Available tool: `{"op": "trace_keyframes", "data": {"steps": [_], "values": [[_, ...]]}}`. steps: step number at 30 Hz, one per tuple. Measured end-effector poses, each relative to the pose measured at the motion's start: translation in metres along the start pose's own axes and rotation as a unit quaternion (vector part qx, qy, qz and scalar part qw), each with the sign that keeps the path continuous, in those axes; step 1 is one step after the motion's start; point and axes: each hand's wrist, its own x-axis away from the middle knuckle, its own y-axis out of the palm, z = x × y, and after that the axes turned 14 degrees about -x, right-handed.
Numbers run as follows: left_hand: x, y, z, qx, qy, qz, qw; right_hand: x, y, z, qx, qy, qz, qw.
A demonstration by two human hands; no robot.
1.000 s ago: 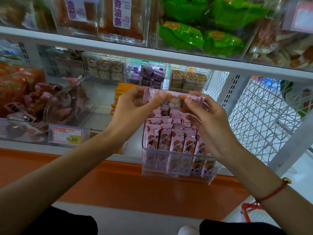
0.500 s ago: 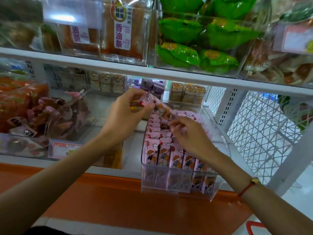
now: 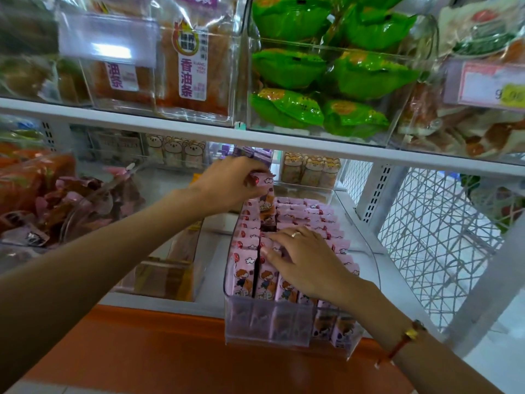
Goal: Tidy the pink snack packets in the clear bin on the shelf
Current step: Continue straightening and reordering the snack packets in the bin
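White metal shelf board (image 3: 199,130) is running across the view. Clear bins of green packets (image 3: 326,81) are sitting on it. White wire mesh panel (image 3: 431,237) is closing the right end. Orange base panel (image 3: 156,351) is showing below.

The single head-worn camera looked forward and down from close range at the white metal shelf (image 3: 284,143), with the clear plastic bin (image 3: 267,328) near the frame's centre.

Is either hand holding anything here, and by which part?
The left hand pinches one pink snack packet by its top end. The right hand holds nothing; its fingers rest on the packets in the clear plastic bin.
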Motion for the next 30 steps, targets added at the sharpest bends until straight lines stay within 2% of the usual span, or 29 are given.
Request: {"op": "trace_keyframes", "data": {"steps": [8, 12, 18, 22, 27, 30], "values": [[-0.003, 0.022, 0.001, -0.001, 0.029, -0.129, 0.991, -0.004, -0.004, -0.001, -0.03, 0.002, 0.014, 0.999], [-0.004, 0.031, 0.005, -0.038, 0.036, -0.106, 0.993, 0.001, -0.008, 0.001, -0.027, -0.004, 0.05, 0.998], [-0.027, 0.044, 0.008, -0.088, 0.025, -0.133, 0.987, 0.018, -0.004, 0.008, -0.042, 0.013, 0.059, 0.997], [-0.03, 0.051, 0.01, -0.113, 0.082, -0.223, 0.965, 0.021, -0.003, 0.007, -0.011, 0.009, 0.058, 0.998], [-0.026, 0.035, 0.005, -0.123, 0.093, -0.19, 0.969, 0.026, -0.006, 0.006, -0.01, 0.01, 0.056, 0.998], [-0.018, 0.031, 0.006, -0.136, 0.119, -0.197, 0.964, 0.028, -0.008, 0.003, -0.022, -0.002, 0.09, 0.996]]}}
